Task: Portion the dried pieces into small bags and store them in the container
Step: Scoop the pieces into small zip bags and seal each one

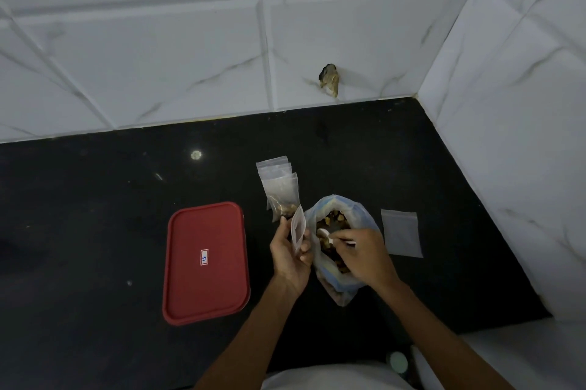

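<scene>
A large plastic bag [341, 281] of brown dried pieces [333, 221] lies open on the black counter. My right hand [361, 254] holds a small white spoon [326, 234] inside its mouth. My left hand [290, 254] holds a small clear zip bag [298, 229] upright beside the large bag's left edge. A few small zip bags [280, 191], the front one with dried pieces inside, lie stacked just behind my left hand. The container with its red lid [206, 262] on sits to the left.
An empty small zip bag [401, 232] lies flat right of the large bag. White tiled walls [507, 135] close the counter [95, 231] at the back and right; a chipped hole [329, 80] marks the back wall.
</scene>
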Demonstrator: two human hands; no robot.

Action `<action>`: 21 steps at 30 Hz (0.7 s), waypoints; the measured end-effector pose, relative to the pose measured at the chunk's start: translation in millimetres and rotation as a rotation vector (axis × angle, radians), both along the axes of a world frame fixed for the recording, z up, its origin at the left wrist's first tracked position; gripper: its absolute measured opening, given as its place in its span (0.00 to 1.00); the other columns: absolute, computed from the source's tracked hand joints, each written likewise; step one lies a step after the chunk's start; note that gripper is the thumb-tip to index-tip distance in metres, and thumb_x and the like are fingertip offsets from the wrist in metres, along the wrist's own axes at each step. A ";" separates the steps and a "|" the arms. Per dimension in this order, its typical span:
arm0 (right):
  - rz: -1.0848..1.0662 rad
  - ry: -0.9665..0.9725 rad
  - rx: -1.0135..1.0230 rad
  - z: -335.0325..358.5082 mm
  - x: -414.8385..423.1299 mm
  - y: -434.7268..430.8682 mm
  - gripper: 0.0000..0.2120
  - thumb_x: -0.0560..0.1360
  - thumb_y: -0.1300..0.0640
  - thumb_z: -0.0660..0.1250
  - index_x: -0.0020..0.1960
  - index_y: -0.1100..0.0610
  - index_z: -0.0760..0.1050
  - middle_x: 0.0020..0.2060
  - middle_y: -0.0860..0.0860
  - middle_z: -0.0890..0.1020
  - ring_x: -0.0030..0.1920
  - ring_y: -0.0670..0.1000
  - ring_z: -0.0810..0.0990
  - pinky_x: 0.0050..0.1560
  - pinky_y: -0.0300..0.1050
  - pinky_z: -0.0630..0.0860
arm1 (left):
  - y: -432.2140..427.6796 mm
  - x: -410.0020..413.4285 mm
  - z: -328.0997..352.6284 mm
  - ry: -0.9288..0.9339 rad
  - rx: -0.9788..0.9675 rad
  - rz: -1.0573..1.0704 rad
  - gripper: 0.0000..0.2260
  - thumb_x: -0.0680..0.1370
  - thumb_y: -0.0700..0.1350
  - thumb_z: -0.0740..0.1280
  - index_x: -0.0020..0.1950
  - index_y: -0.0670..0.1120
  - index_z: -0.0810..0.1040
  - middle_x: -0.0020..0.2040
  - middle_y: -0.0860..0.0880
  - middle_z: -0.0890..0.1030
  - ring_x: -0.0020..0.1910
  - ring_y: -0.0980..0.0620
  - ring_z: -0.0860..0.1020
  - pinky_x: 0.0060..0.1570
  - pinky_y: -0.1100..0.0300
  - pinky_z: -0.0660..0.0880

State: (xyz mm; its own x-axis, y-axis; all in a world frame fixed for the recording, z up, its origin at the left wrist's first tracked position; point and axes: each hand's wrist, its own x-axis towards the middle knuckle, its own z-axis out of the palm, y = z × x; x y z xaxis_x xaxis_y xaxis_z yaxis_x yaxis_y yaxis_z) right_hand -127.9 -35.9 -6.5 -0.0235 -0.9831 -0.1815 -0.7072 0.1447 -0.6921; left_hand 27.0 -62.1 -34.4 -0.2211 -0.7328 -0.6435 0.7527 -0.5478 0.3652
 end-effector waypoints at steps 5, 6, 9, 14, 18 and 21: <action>-0.110 -0.150 0.179 10.9 0.7 -8.1 0.06 0.77 0.57 0.69 0.53 0.51 0.83 0.45 0.42 0.84 0.41 0.37 0.82 0.43 0.29 0.75 | 0.5 1.6 3.5 0.027 0.010 0.027 0.17 0.82 0.57 0.61 0.51 0.46 0.81 0.35 0.47 0.76 0.22 0.57 0.71 0.17 0.68 0.64; -0.150 -0.192 0.223 13.5 -0.7 -7.8 0.06 0.78 0.56 0.68 0.52 0.50 0.82 0.43 0.42 0.83 0.40 0.38 0.82 0.42 0.29 0.74 | 0.7 2.0 4.3 0.023 0.010 0.029 0.17 0.82 0.57 0.61 0.51 0.46 0.81 0.35 0.47 0.76 0.22 0.57 0.70 0.17 0.68 0.64; -0.230 -0.300 0.307 20.1 -6.0 -6.6 0.05 0.77 0.56 0.69 0.50 0.47 0.82 0.40 0.46 0.84 0.41 0.42 0.82 0.41 0.32 0.74 | 1.9 3.9 5.1 0.000 -0.006 0.025 0.17 0.82 0.57 0.61 0.51 0.46 0.82 0.36 0.47 0.76 0.22 0.57 0.70 0.18 0.68 0.64; -0.264 -0.368 0.289 31.5 -14.3 0.5 0.06 0.77 0.57 0.69 0.50 0.46 0.83 0.41 0.48 0.84 0.42 0.42 0.82 0.39 0.31 0.73 | 5.1 6.8 8.5 -0.003 -0.041 0.013 0.16 0.80 0.56 0.63 0.53 0.45 0.82 0.37 0.46 0.76 0.23 0.56 0.71 0.18 0.67 0.66; -0.311 -0.440 0.277 40.6 -21.7 6.7 0.07 0.77 0.57 0.68 0.50 0.47 0.83 0.44 0.49 0.84 0.45 0.45 0.82 0.45 0.37 0.75 | 5.7 7.6 10.8 -0.022 -0.069 0.013 0.16 0.81 0.55 0.62 0.53 0.45 0.82 0.37 0.46 0.76 0.23 0.56 0.71 0.18 0.66 0.66; -0.407 -0.549 0.242 54.5 -23.1 10.2 0.07 0.76 0.60 0.69 0.52 0.52 0.83 0.43 0.50 0.85 0.45 0.48 0.82 0.47 0.41 0.77 | 4.9 8.2 11.9 -0.071 -0.064 0.008 0.16 0.82 0.55 0.62 0.53 0.45 0.82 0.38 0.47 0.76 0.24 0.55 0.71 0.18 0.66 0.65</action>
State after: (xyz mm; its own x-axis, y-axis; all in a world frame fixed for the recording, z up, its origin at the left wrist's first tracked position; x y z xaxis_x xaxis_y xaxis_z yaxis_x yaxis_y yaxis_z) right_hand -151.0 -25.7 48.0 -0.2221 -0.8465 -0.4839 -0.1246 0.5169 -0.8469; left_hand 35.2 -57.2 -22.5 -0.1704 -0.7744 -0.6093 0.7278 -0.5157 0.4521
